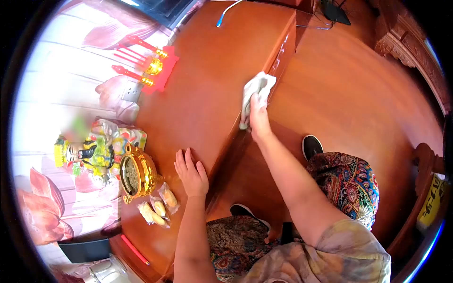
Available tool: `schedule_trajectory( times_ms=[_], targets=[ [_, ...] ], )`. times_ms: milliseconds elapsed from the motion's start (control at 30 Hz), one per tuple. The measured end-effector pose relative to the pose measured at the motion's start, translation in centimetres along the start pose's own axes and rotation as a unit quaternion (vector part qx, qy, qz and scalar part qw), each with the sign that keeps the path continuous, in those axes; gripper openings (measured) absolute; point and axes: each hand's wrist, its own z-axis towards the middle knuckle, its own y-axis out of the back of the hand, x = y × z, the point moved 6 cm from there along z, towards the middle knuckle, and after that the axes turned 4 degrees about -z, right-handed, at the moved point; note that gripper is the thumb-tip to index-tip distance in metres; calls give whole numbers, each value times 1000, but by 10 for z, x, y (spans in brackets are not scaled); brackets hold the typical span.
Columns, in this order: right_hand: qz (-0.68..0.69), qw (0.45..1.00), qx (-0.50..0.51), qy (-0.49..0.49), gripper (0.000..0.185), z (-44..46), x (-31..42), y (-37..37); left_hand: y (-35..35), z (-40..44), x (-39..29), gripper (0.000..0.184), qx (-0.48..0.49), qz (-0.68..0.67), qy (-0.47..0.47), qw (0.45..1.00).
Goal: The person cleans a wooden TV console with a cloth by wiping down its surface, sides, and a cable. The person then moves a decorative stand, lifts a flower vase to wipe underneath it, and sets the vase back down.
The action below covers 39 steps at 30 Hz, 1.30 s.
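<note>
My right hand (259,119) grips a crumpled white cloth (260,87) at the front edge of a reddish-brown wooden cabinet (203,70). Part of the cloth hangs over that edge. Flat on the cabinet top rests my left hand (191,173), fingers stretched out and nothing in it. Several small wrapped snacks (158,206) lie to its left, beside a golden incense pot (138,171) that looks filled with grey ash. Behind the pot stands a colourful bearded figurine (94,153) with a yellow hat.
A red stand with red candles and gold holders (158,68) sits farther along the cabinet. A blue-tipped cable (220,21) lies near a dark screen (163,10). A red stick (135,250) is at the near end. Carved wooden furniture (410,49) stands at right.
</note>
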Motion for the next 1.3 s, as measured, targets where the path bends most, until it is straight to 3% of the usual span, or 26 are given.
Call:
schedule_trajectory(
  times_ms=[67,100,133,167,233,333,433,500,567,633,733,833,933,1000,1133,1300],
  targets=[
    [-120,984,-30,127,79,-43,12,-19,1,0,1,48,-7,-5,6,1000],
    [-249,938,-44,239,84,-67,18,-31,1,0,2,48,-6,-7,5,1000],
    [-339,909,-35,241,80,-93,20,-43,2,-1,3,48,-13,-9,10,1000],
    [-490,805,12,335,63,-116,28,-58,3,-1,4,48,-24,-31,11,999],
    [-662,635,158,366,46,-124,29,-73,4,-3,5,48,-39,-57,16,997],
    [-694,569,189,399,45,-95,41,-77,5,-6,7,45,-39,-65,24,997],
    [-762,494,229,352,45,-61,52,-82,6,-3,8,45,-52,-76,28,995],
    [-811,457,162,328,47,-24,69,-79,6,-2,8,44,-52,-84,33,995],
    [-853,441,79,267,48,32,87,-68,7,-3,7,45,-58,-84,38,994],
    [-840,489,59,226,49,43,115,-69,8,-1,7,47,-71,-82,47,993],
    [-867,435,48,239,51,18,99,-88,4,-1,6,46,-39,-53,62,996],
    [-869,371,203,256,59,-38,49,-122,1,-2,7,47,-36,-58,71,995],
    [-807,374,338,310,54,-106,0,-167,-2,-6,11,51,-42,-70,91,992],
    [-795,376,362,309,52,-124,-12,-193,5,-6,14,54,-71,-109,131,983],
    [-764,365,413,337,47,-94,-17,-206,4,-7,14,51,-69,-111,123,984],
    [-838,412,248,258,48,11,25,-196,2,-5,12,46,-55,-109,86,989]
  ],
)
